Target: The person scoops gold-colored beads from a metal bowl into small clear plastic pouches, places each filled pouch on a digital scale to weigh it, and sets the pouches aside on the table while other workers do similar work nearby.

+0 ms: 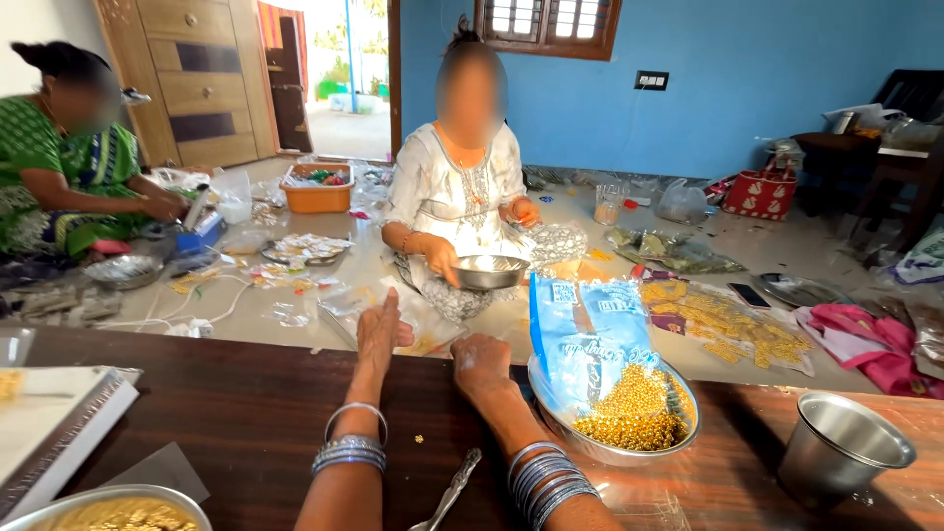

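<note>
Brightness: we see a bright, daylit room.
Source: the open doorway (339,79) looks blown out; we see light through the window (546,25).
Glare: sheen on our worktop (246,403).
Blur: faces smeared; edges bend.

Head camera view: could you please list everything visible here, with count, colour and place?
Steel dish of beads: one, gold beads, on table right of the hands.
Plastic bag: one, blue, lying in that dish.
Steel cup: one, silver, table far right.
Spoon: one, silver, between the forearms.
Table: one, dark wood, foreground.
Steel bowl: one, held by seated person in white.
Orange basket: one, floor near door.
Red bag: one, by blue wall.
Left hand: open, at table's far edge.
Right hand: grip closed, empty, on table.
</note>
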